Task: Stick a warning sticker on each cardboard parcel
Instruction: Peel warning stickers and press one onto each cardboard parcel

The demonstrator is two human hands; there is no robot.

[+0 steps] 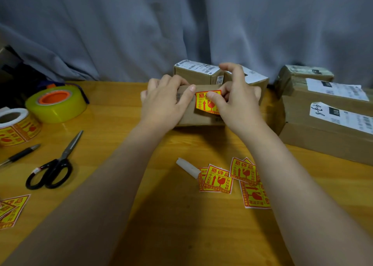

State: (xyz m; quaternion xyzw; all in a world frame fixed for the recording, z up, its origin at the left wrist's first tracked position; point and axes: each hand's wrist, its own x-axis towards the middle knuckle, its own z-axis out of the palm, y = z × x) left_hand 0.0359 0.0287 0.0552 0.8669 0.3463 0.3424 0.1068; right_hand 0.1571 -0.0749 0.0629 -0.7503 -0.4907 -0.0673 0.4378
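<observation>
My left hand (165,102) lay over the small cardboard parcel (187,117) in the middle of the surface (161,215), fingers curled round its far edge and thumb stretched along the top. My right hand (236,104) pinched the yellow-and-red warning sticker (203,105) against the parcel's top face, thumb on the print, index finger lifted. Loose stickers (218,180) and a curled white backing strip (187,168) lay near my right forearm. To the left sat a sticker roll (16,126), a tape roll (57,106), scissors (53,166) and a pen (20,154). More parcels (198,73) stood just behind, others stacked (327,114) to the right.
</observation>
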